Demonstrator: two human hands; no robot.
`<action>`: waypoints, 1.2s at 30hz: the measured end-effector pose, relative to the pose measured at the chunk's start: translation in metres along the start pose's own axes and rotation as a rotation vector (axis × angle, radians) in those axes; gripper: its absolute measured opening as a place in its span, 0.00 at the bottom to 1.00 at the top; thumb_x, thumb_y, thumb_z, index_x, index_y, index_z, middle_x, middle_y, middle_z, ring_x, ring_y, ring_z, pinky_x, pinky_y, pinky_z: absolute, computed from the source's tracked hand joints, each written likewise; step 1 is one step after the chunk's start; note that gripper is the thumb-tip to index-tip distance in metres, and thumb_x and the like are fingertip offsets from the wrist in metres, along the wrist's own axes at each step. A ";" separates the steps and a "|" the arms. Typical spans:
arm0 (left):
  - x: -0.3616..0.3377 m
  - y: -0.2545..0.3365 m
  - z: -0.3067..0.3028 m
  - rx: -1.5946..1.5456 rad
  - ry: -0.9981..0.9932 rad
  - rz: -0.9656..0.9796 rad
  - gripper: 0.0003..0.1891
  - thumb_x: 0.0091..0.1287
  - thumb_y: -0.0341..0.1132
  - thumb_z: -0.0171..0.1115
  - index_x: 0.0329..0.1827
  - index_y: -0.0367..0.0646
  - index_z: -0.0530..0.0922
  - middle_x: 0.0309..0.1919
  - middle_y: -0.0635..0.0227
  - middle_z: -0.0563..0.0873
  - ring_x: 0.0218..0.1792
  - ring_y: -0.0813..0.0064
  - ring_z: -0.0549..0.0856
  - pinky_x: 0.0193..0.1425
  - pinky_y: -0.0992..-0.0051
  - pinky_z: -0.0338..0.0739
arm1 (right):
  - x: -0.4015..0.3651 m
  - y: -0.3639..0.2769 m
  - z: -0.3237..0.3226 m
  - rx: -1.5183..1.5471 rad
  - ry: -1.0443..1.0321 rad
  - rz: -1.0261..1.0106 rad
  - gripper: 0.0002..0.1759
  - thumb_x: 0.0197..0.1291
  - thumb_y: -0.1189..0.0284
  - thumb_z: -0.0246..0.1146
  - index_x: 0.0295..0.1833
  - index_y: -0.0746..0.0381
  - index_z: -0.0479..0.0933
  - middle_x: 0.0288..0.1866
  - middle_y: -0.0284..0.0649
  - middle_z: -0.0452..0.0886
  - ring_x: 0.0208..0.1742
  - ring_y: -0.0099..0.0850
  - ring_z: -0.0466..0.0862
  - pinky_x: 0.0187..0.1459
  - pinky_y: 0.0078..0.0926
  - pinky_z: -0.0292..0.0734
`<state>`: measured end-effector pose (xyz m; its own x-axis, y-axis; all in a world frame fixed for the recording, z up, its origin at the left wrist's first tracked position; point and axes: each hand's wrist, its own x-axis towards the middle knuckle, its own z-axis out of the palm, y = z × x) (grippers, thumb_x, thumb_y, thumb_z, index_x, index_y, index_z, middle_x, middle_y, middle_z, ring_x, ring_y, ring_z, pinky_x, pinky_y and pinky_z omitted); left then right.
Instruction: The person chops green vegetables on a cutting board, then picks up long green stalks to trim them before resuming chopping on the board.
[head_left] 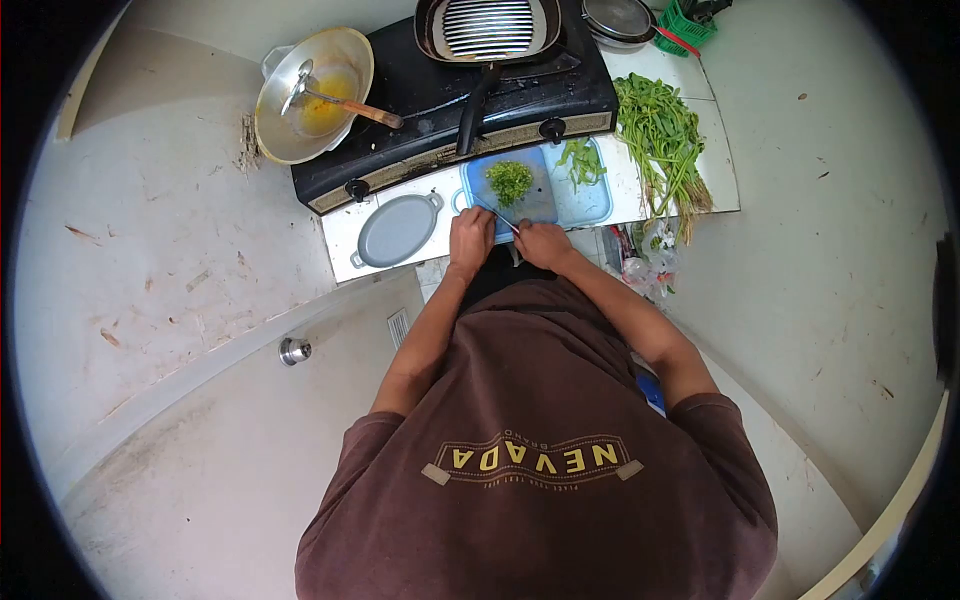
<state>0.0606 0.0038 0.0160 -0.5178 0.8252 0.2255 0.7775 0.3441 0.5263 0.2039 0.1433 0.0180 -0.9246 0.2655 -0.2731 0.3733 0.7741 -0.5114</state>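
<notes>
A blue cutting board [540, 211] lies at the counter's front edge, with a heap of finely chopped greens [509, 183] on its left part. Some larger green leaves [581, 163] rest on the lighter right part. My right hand [543, 246] is closed around a knife [497, 214], whose thin blade slants up and left over the board, just below the heap. At the board's lower left edge, close to the blade, is my left hand [472, 240]. Its fingers are curled together, and whatever they may hold is hidden.
Beyond the board stands a black gas stove [425, 125] carrying a grill pan [488, 35] and a wok [268, 112] with a wooden-handled ladle [352, 106]. A grey oval dish [397, 231] sits left. Leafy stalks [665, 130], a green basket [684, 32] and a sieve [618, 18] occupy the right.
</notes>
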 end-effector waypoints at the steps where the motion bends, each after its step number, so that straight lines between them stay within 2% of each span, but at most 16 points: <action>1: -0.001 -0.001 -0.003 0.028 -0.019 0.034 0.06 0.62 0.27 0.69 0.40 0.41 0.87 0.38 0.63 0.87 0.40 0.58 0.84 0.46 0.60 0.78 | 0.002 -0.001 0.001 -0.006 0.014 -0.007 0.22 0.73 0.59 0.56 0.46 0.71 0.78 0.32 0.58 0.87 0.36 0.57 0.89 0.42 0.55 0.84; 4: -0.005 -0.006 -0.009 0.105 -0.061 0.112 0.08 0.62 0.27 0.68 0.44 0.44 0.87 0.42 0.67 0.86 0.44 0.61 0.83 0.48 0.62 0.76 | -0.001 0.000 -0.005 -0.022 -0.097 0.053 0.21 0.73 0.59 0.56 0.47 0.69 0.78 0.37 0.57 0.88 0.40 0.56 0.90 0.44 0.54 0.85; 9: -0.013 -0.005 -0.012 0.140 -0.049 0.131 0.11 0.63 0.29 0.68 0.49 0.46 0.87 0.46 0.72 0.85 0.46 0.65 0.81 0.51 0.63 0.75 | -0.005 0.001 -0.011 0.004 -0.064 0.057 0.20 0.73 0.59 0.56 0.46 0.69 0.78 0.36 0.57 0.88 0.39 0.56 0.89 0.44 0.54 0.85; 12: -0.015 -0.003 -0.013 0.138 -0.077 0.100 0.15 0.62 0.28 0.68 0.52 0.47 0.86 0.48 0.70 0.86 0.48 0.63 0.82 0.52 0.62 0.75 | -0.005 -0.001 -0.013 -0.013 -0.064 0.033 0.21 0.73 0.59 0.56 0.46 0.69 0.78 0.35 0.57 0.88 0.39 0.56 0.89 0.44 0.53 0.85; 18: -0.018 -0.002 -0.012 0.140 -0.071 0.086 0.15 0.62 0.28 0.69 0.52 0.46 0.86 0.50 0.71 0.85 0.48 0.63 0.82 0.51 0.62 0.76 | -0.006 -0.004 -0.016 -0.039 -0.071 0.002 0.20 0.72 0.60 0.57 0.45 0.69 0.78 0.34 0.56 0.87 0.39 0.55 0.89 0.43 0.53 0.85; 25: -0.020 -0.002 -0.012 0.164 -0.079 0.091 0.18 0.63 0.28 0.68 0.57 0.48 0.85 0.51 0.72 0.84 0.48 0.63 0.82 0.51 0.62 0.76 | 0.003 -0.004 -0.011 -0.037 -0.034 -0.040 0.19 0.72 0.60 0.57 0.45 0.68 0.79 0.34 0.56 0.88 0.38 0.55 0.89 0.43 0.53 0.84; 31: -0.026 0.003 -0.020 0.181 -0.124 0.069 0.22 0.65 0.30 0.66 0.64 0.50 0.83 0.54 0.72 0.82 0.50 0.64 0.80 0.54 0.63 0.75 | -0.005 0.009 -0.009 -0.031 -0.033 0.024 0.21 0.73 0.59 0.56 0.45 0.69 0.79 0.33 0.56 0.87 0.38 0.56 0.89 0.43 0.55 0.84; 36: -0.028 0.005 -0.019 0.183 -0.118 0.059 0.23 0.66 0.30 0.66 0.65 0.50 0.83 0.56 0.72 0.82 0.50 0.65 0.80 0.54 0.63 0.75 | -0.003 0.007 -0.014 -0.017 -0.060 -0.008 0.21 0.73 0.58 0.56 0.46 0.69 0.79 0.33 0.57 0.87 0.38 0.56 0.89 0.43 0.55 0.84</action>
<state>0.0717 -0.0262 0.0279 -0.4326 0.8893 0.1481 0.8626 0.3605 0.3550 0.2087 0.1563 0.0269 -0.9212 0.2250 -0.3174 0.3642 0.7858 -0.4999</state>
